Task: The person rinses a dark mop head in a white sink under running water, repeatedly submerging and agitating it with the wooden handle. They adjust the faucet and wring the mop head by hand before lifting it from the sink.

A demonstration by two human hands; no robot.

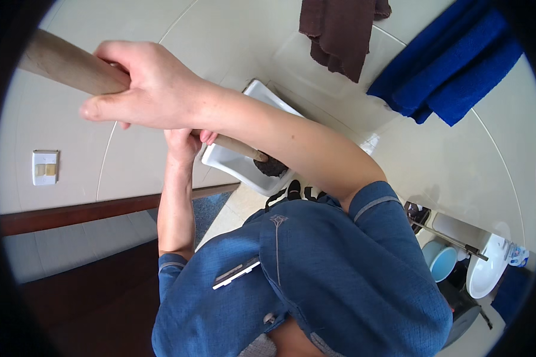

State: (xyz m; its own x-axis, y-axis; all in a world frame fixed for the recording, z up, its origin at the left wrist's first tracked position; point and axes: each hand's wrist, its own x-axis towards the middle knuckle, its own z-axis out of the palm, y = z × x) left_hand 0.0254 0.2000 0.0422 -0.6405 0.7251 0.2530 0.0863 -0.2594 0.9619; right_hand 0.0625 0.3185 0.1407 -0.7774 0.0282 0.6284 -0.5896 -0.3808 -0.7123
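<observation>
A long wooden handle (73,64) runs from the upper left, under my right forearm, down to a dark, rounded head (268,166), perhaps a mop's. My right hand (154,87) grips the thick upper part of the handle, with the thumb along its side. Lower on the same handle, my left hand (185,143) has its fingers wrapped round it, partly covered by the right wrist. The dark head rests inside a white ceramic basin (232,167) near my feet. My right forearm hides part of the basin and of the head.
Brown cloth (337,35) and a blue towel (449,62) hang along the tiled wall. A wall switch (45,168) is at left, near a dark wooden door frame (85,207). To the right are a white washbasin (484,272) and a light-blue bucket (443,264).
</observation>
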